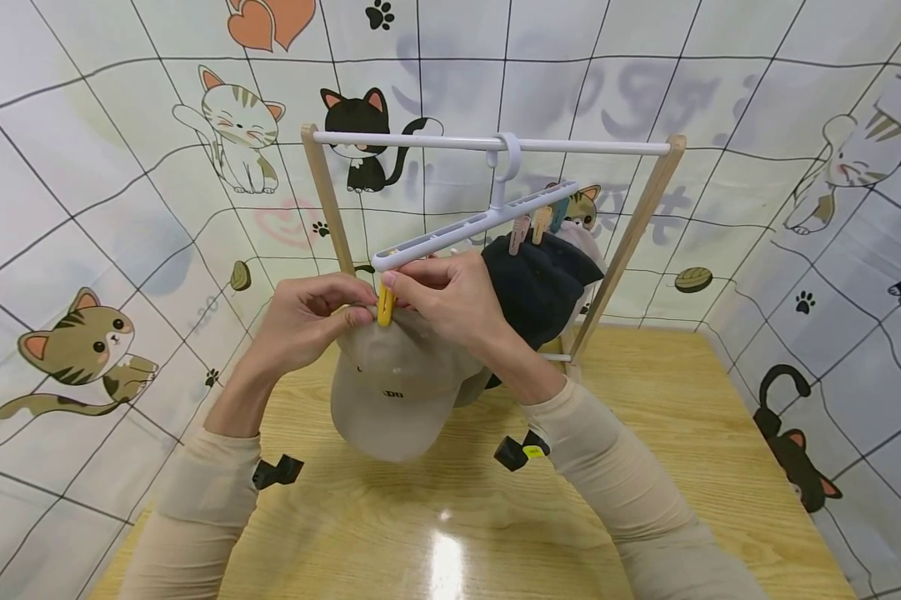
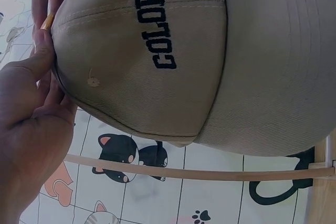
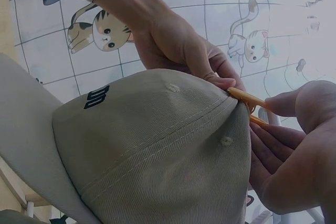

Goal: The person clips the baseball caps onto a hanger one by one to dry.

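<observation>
A beige baseball cap (image 1: 397, 375) with dark lettering hangs brim down below the left end of a white hanger (image 1: 480, 223). A yellow clothespin (image 1: 385, 307) at that end has its jaws at the top of the cap. My right hand (image 1: 458, 300) pinches the clothespin; the right wrist view shows thumb and fingers on its two handles (image 3: 252, 100). From the other side, my left hand (image 1: 307, 321) pinches the cap's fabric close beside the clothespin. In the left wrist view the cap (image 2: 131, 66) hides part of the left fingers.
The hanger hooks over the white rod (image 1: 593, 147) of a wooden-legged rack (image 1: 630, 242). A black cap (image 1: 536, 287) hangs at its right side near pink, orange and teal clothespins (image 1: 560, 214), with a pale cap (image 1: 587, 242) behind. Below is a wood-grain table (image 1: 375, 517); cat-print cloth (image 1: 217, 217) surrounds it.
</observation>
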Tool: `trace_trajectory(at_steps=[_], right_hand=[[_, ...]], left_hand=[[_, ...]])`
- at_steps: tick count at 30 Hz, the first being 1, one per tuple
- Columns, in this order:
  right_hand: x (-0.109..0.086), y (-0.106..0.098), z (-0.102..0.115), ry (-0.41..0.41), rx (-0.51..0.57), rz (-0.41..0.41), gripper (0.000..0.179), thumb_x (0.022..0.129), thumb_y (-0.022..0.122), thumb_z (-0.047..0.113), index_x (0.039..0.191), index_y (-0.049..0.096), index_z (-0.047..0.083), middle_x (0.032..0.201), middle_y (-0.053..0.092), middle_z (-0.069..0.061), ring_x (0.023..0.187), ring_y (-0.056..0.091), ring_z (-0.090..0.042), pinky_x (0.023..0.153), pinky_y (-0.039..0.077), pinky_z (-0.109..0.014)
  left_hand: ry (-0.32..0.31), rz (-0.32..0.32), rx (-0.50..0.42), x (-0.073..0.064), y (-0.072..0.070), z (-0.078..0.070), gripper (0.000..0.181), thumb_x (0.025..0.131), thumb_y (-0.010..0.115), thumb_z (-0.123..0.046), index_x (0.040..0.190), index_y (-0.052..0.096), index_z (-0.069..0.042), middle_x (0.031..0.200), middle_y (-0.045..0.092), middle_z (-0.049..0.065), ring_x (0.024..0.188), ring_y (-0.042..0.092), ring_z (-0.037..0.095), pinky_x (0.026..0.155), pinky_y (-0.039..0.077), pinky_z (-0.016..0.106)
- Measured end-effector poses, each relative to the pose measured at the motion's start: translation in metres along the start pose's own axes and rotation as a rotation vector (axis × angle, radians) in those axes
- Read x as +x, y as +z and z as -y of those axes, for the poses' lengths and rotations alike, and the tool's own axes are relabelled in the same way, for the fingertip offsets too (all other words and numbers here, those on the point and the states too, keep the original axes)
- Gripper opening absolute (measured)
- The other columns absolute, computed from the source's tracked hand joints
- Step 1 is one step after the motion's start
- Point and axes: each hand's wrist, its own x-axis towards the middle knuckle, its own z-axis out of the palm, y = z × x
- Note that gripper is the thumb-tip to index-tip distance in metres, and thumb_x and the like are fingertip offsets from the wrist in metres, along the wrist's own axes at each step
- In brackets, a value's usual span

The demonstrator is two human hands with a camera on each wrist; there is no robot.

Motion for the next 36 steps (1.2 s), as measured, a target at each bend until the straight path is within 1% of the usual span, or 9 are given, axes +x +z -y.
trace_trajectory(at_steps=[2,6,13,17,21,25,29,32,36], right_hand=[[-0.0001,0.0003,0.0005,0.002,-0.003,0.000,0.019,0.105,0.083,0.015,0.115,0.089,0.001,0.108,0.088,-0.015,0.090,0.086,-0.019,0.086,0.071,-0.035],[-0.0004,0.0006,0.0019,-0.003,-0.014,0.004,0.018,0.104,0.083,0.016,0.114,0.089,0.002,0.107,0.088,-0.014,0.091,0.086,-0.019,0.087,0.071,-0.035],[0.0003,0.0023,0.0027,0.008,-0.052,0.023,0.019,0.103,0.084,0.020,0.114,0.090,0.005,0.107,0.088,-0.010,0.096,0.086,-0.017,0.090,0.070,-0.033],[0.0002,0.0028,0.0028,0.015,-0.066,0.024,0.020,0.103,0.084,0.021,0.114,0.089,0.006,0.107,0.088,-0.009,0.097,0.086,-0.017,0.089,0.070,-0.033],[0.0003,0.0029,0.0013,0.019,-0.060,0.028,0.021,0.103,0.084,0.022,0.116,0.089,0.006,0.110,0.088,-0.009,0.099,0.086,-0.018,0.091,0.070,-0.034],[0.0005,0.0027,-0.0003,0.022,-0.055,0.033,0.022,0.104,0.084,0.022,0.118,0.088,0.006,0.112,0.088,-0.010,0.102,0.087,-0.019,0.094,0.070,-0.035],[-0.0003,0.0025,-0.0011,0.039,-0.062,0.039,0.025,0.106,0.081,0.024,0.123,0.086,0.006,0.118,0.087,-0.010,0.110,0.086,-0.020,0.100,0.068,-0.036],[-0.0007,0.0028,-0.0025,0.059,-0.055,0.040,0.029,0.108,0.078,0.024,0.129,0.084,0.005,0.127,0.085,-0.011,0.120,0.084,-0.023,0.107,0.066,-0.036],[0.0000,0.0041,-0.0062,0.069,-0.018,0.051,0.031,0.110,0.074,0.021,0.134,0.080,0.002,0.134,0.082,-0.014,0.127,0.081,-0.027,0.110,0.064,-0.037]], left_hand=[[0.006,-0.007,-0.001,0.0003,0.0009,-0.0003,0.014,0.096,0.088,-0.009,0.108,0.084,-0.002,0.108,0.084,0.003,0.104,0.079,0.007,0.087,0.065,0.021],[0.019,-0.017,0.005,0.0006,0.0016,-0.0003,0.016,0.097,0.087,-0.008,0.108,0.082,0.003,0.108,0.084,0.001,0.105,0.078,0.006,0.088,0.064,0.020],[0.027,-0.013,0.006,-0.0006,-0.0004,0.0003,0.024,0.098,0.085,-0.007,0.109,0.077,0.013,0.109,0.082,-0.010,0.108,0.076,0.006,0.095,0.062,0.021],[0.035,-0.008,0.003,-0.0010,-0.0010,0.0006,0.022,0.098,0.084,-0.004,0.110,0.077,0.013,0.111,0.082,-0.011,0.109,0.076,0.007,0.096,0.062,0.021],[0.033,-0.008,0.026,-0.0014,-0.0011,0.0003,0.019,0.098,0.084,-0.001,0.111,0.078,0.011,0.110,0.082,-0.011,0.109,0.076,0.007,0.099,0.061,0.021],[0.029,-0.020,0.107,-0.0029,-0.0017,0.0003,0.015,0.098,0.083,0.003,0.112,0.081,0.006,0.110,0.083,-0.013,0.110,0.077,0.005,0.104,0.060,0.021],[0.043,-0.044,0.207,-0.0038,-0.0023,0.0004,0.023,0.095,0.082,0.012,0.115,0.083,0.000,0.113,0.083,-0.012,0.113,0.077,0.003,0.108,0.059,0.022],[0.042,-0.055,0.239,-0.0035,-0.0025,0.0005,0.029,0.096,0.080,0.014,0.119,0.084,-0.002,0.117,0.085,-0.001,0.118,0.077,0.005,0.110,0.058,0.023],[0.023,-0.083,0.285,-0.0035,-0.0015,0.0021,0.033,0.098,0.082,0.009,0.126,0.083,-0.006,0.122,0.085,0.011,0.119,0.076,0.006,0.112,0.057,0.024]])
